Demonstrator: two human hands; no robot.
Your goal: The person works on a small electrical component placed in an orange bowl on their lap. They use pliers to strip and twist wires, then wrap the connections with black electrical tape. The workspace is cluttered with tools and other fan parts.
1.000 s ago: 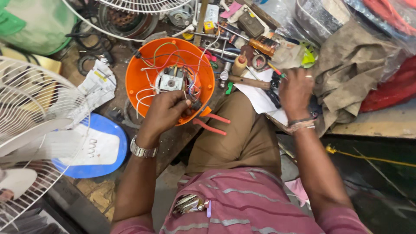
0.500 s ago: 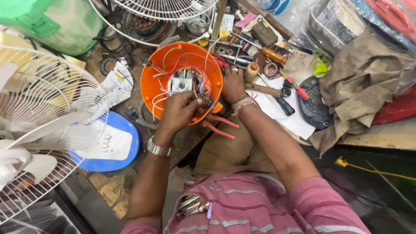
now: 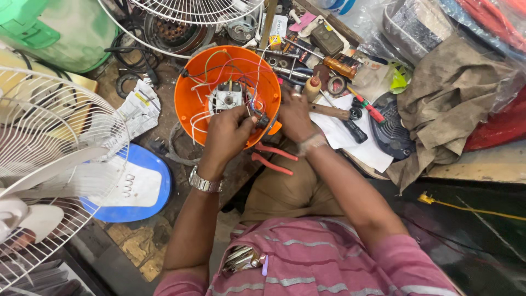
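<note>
An orange round fan housing (image 3: 189,104) rests tilted against my knee, its inside showing a small grey motor block (image 3: 228,97) and loose coloured wires (image 3: 216,63). My left hand (image 3: 226,134), with a metal watch on the wrist, pinches a small dark part and wires at the housing's lower rim. My right hand (image 3: 293,115) meets it from the right and grips the same spot on the rim. Red-handled pliers (image 3: 271,158) lie on my lap just below both hands.
A white fan with wire guard (image 3: 41,159) and blue base (image 3: 145,189) stands left. Another wire guard (image 3: 197,11) lies above. Screwdrivers (image 3: 339,67), tape rolls, white paper (image 3: 350,137) and a dirty cloth (image 3: 455,104) crowd the right. A green container (image 3: 55,33) sits top left.
My right hand left the tools on the right and came over to the housing's rim beside my left hand. The view shifted slightly, with the housing staying on my lap.
</note>
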